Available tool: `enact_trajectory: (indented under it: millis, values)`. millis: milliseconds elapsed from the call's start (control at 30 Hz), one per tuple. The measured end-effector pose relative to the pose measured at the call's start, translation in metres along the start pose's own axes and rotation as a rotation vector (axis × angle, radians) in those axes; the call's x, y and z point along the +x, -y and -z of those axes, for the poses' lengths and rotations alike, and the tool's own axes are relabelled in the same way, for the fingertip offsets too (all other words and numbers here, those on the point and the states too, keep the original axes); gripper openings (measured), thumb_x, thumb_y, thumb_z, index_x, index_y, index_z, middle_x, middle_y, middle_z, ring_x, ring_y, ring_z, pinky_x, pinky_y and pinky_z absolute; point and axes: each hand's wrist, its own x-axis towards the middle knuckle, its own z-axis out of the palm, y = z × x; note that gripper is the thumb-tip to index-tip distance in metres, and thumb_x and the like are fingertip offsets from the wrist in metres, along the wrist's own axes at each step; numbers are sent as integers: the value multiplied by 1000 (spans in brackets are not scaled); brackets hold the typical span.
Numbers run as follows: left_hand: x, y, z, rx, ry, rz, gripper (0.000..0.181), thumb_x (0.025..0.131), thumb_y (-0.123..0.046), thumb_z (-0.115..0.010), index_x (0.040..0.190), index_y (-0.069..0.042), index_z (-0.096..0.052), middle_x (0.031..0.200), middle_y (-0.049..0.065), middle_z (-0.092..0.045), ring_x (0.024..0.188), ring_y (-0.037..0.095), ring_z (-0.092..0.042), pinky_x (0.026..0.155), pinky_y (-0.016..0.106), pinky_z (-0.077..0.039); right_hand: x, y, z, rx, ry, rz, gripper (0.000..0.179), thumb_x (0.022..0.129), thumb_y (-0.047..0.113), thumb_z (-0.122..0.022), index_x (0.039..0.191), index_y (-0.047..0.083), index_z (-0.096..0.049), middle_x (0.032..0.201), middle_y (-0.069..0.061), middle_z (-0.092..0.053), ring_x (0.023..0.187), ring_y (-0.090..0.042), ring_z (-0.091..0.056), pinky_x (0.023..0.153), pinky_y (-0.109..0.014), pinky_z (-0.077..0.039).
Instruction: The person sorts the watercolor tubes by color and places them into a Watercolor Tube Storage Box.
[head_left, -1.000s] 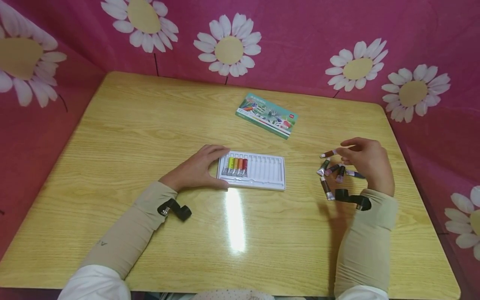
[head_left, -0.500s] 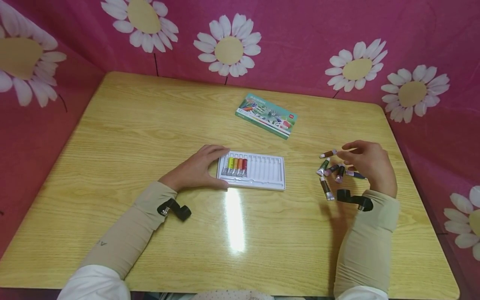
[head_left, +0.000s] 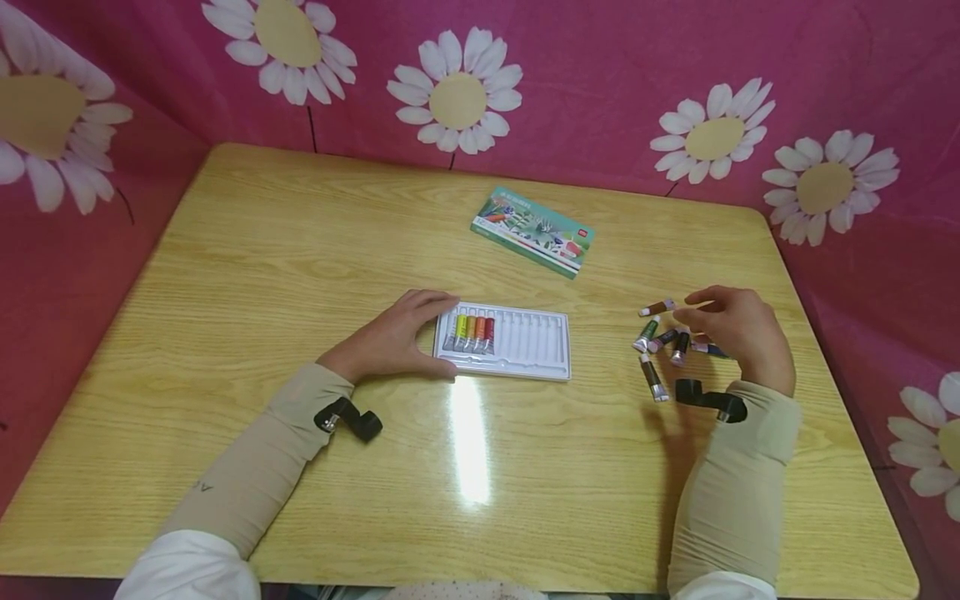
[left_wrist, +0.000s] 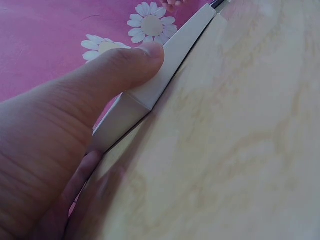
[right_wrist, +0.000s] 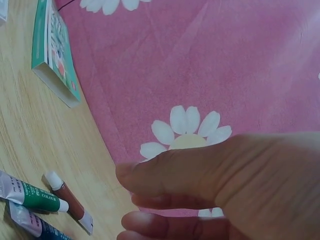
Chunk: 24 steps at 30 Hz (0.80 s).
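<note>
My left hand grips the left end of a white plastic paint tray, thumb on its near side and fingers at the far side. Several paint tubes, from pale through yellow and orange to red, lie in the tray's left slots. Over a loose cluster at the right hovers my right hand, its fingers loosely bent and holding nothing. Beneath or beside it lie a reddish-brown tube, a green tube, a dark brown tube and others in dark colours. One blue tube is partly hidden by the hand.
A green illustrated paint box lies behind the tray. The wooden table meets a pink flowered cloth at its back and sides. Light glares on the tabletop in front of the tray.
My right hand has shifted slightly right and towards me, away from the reddish-brown tube that its fingertips were at. My left hand and the tray have stayed put.
</note>
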Motion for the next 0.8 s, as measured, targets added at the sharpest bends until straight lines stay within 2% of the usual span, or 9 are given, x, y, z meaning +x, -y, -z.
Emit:
enact_trajectory:
  millis: [133,467,800]
  values:
    - [1,0,1,4,3,2,113,71,-66,-86,163,-23,-35,168,-2,-34,156,20,-30,129,49,-30,1,0,1,-11,12,-8,65,101,52,-60,141,2,-56,129,-31,-67,107,-41,-72,80,-39,-54]
    - [1,-2,2,8,16,18,113,72,-68,-85,163,-24,-35,168,-2,-32,156,21,-29,129,50,-31,2,1,2,-42,19,-1,63,101,51,-60,140,2,-57,124,-29,-70,104,-36,-71,77,-34,-50]
    - [-1,-4,2,13,16,11,112,72,-65,-86,162,-21,-36,168,0,-33,156,23,-30,128,50,-31,5,-2,-1,-73,19,31,63,99,51,-63,138,1,-59,105,-16,-73,93,-28,-65,71,-29,-46]
